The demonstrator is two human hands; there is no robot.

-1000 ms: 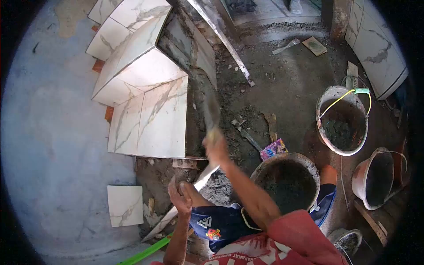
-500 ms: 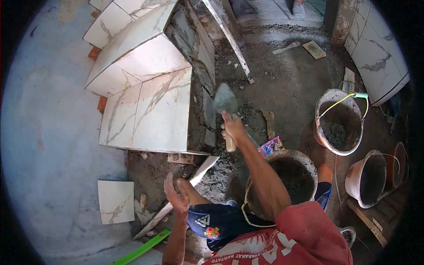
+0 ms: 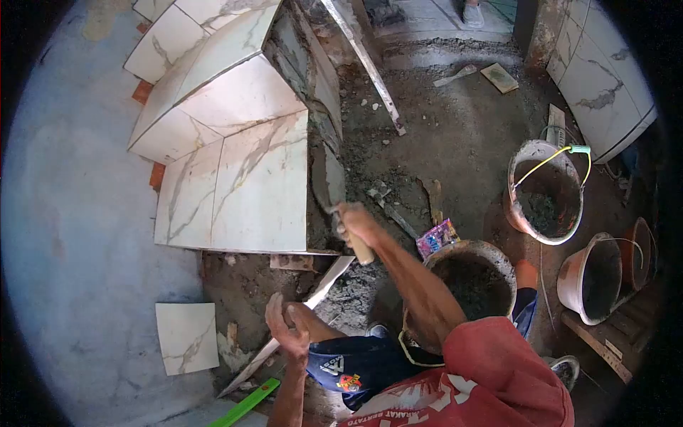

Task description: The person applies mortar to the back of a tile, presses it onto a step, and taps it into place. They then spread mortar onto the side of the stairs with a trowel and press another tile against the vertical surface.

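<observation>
My right hand is closed around the wooden handle of a trowel. The trowel's neck points left at the rough mortar side of a tiled block; its blade is hard to make out there. White marble-patterned tiles cover the block's front and upper faces. Lower down, my left hand is held up over my bent knee, empty, its fingers loosely apart. Right of the block, a hammer-like tool lies on the dirt floor. A bucket of mortar stands under my right forearm.
Another mortar bucket with a yellow handle and a pale bucket stand to the right. A loose tile, a green straightedge and a white strip lie lower left. A long metal bar leans at the top. A person's foot shows beyond.
My right hand has moved left and down with the trowel, from above the floor to the block's mortar side. The hammer-like tool shows more fully. My left hand stays raised.
</observation>
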